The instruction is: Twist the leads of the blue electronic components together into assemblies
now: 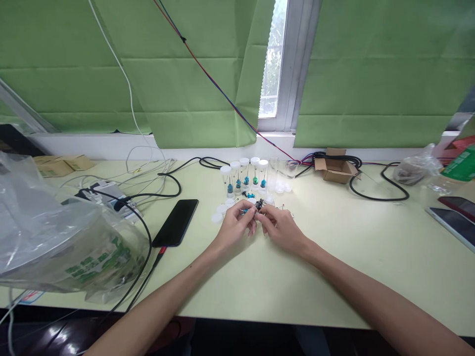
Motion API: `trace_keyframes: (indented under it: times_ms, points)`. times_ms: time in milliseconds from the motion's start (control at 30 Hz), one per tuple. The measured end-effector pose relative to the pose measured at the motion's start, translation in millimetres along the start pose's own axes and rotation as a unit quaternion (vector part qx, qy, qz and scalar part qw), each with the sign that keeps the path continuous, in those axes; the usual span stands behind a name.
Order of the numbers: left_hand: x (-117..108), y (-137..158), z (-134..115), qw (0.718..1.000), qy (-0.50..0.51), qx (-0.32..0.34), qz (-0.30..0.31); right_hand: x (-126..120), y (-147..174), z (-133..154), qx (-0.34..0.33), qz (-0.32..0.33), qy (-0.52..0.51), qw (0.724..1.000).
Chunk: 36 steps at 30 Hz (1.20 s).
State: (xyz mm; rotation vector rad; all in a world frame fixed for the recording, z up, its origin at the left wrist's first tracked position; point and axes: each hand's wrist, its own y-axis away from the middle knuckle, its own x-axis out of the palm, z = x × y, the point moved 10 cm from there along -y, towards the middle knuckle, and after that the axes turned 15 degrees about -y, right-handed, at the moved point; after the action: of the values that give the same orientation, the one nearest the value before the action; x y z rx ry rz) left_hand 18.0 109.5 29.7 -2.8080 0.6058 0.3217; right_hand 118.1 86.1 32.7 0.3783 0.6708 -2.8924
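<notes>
Both hands meet over the middle of the table, fingertips close together. My left hand (pixel 238 220) is closed in a pinch on a small blue piece (pixel 245 211), mostly covered by the fingers. My right hand (pixel 278 223) is pinched too, beside a small dark piece (pixel 259 203); what its fingertips hold is hidden. Just beyond stand several clear tubes with white caps (pixel 246 178), each with a small blue or green piece and a thin stem inside. Another blue piece (pixel 251 196) lies in front of them. Loose white caps (pixel 217 217) lie left of my left hand.
A black phone (pixel 175 223) with a cable lies to the left, near a large plastic bag (pixel 67 237) and a power strip (pixel 115 198). Behind on the right are an open cardboard box (pixel 336 168) and a black cable (pixel 378 198). More phones (pixel 454 225) lie far right.
</notes>
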Motion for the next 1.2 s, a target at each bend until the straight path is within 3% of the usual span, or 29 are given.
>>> trace_keyframes:
  times_ms: [300,633,1200]
  points:
    - [4,0,0,1.000,0.013,-0.010,0.009,0,-1,0,0.009,0.000,0.011,1.000]
    - [-2,-2,16,0.996,0.078,-0.042,-0.014,0,2,-4,0.015,0.003,-0.011,1.000]
    - [2,-1,11,0.998,0.045,-0.032,0.007,1,1,-4,0.009,0.006,0.012,1.000]
